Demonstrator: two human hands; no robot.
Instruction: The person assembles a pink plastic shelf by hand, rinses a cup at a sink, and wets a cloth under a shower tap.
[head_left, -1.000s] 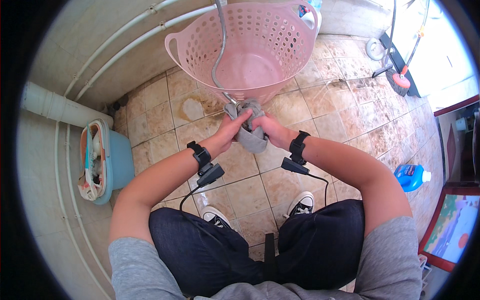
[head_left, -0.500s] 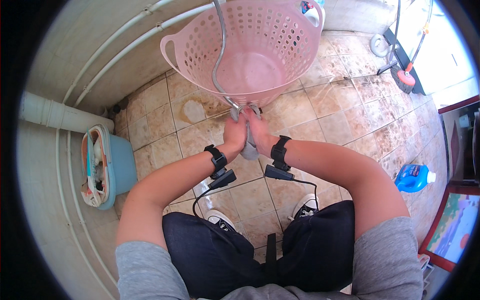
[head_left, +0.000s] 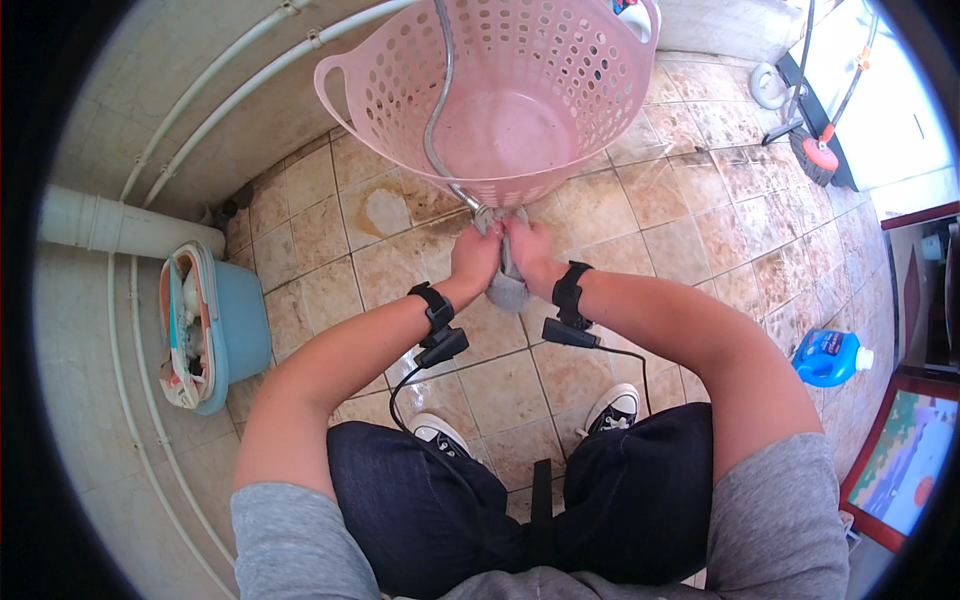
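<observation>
A grey sock (head_left: 508, 293), wet-looking and bunched, is gripped between my two hands just in front of the pink basket. My left hand (head_left: 474, 256) is closed on its left side, and my right hand (head_left: 533, 250) is closed on its right side. The sock's rounded end hangs below my fingers toward me. From above, a silvery flexible hose (head_left: 437, 120) runs across the basket and ends right at my fingertips. Its outlet is partly hidden by the hands and cloth. The perforated pink laundry basket (head_left: 510, 130) stands just beyond, its near rim close to my hands.
At left, a light-blue bin (head_left: 245, 325) with things in it stands by the wall pipes (head_left: 160, 165). A blue bottle (head_left: 826, 357) with a white cap is at right, near a red-framed picture (head_left: 905, 460). A brush (head_left: 815, 158) stands at the back right on the tiled floor (head_left: 500, 400).
My right hand has shifted slightly right, and the hands are a little farther apart with the sock still between them. The view has shifted a little.
</observation>
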